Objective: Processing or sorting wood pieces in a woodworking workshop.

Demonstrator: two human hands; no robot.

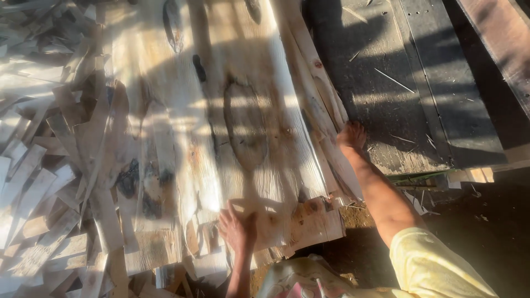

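Note:
A large thin sheet of pale wood veneer (232, 110) with dark knots and holes lies flat on a stack of similar sheets. My left hand (237, 227) rests palm down on the sheet's near edge, fingers spread. Reaching out on a bare arm, my right hand (351, 136) grips the sheet's right edge, where narrow veneer strips (320, 105) overlap. A yellow sleeve (436, 265) covers my right upper arm.
A heap of broken veneer scraps (44, 182) fills the left side. A dark, dusty metal table or conveyor surface (397, 94) lies to the right of the stack. Dirt ground (486, 221) shows at the lower right. Strong sunlight and shadows cross the wood.

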